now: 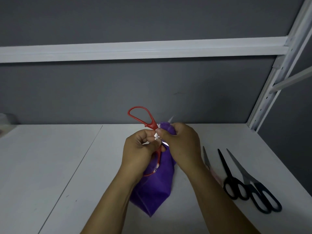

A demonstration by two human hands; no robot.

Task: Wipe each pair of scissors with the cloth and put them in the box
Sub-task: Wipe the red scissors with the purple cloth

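L hand: my fingers are curled round the lower handle of the red scissors, held up above the table; upper handle loop sticks up free.
R hand: fingers clenched on the purple cloth, bunched round the blades; blade tip pokes out past it.
Cloth: the rest hangs below both hands; can't tell if it touches the table.
To my R, on the table: pink-handled scissors, partly behind my forearm, beside 2 black prs.
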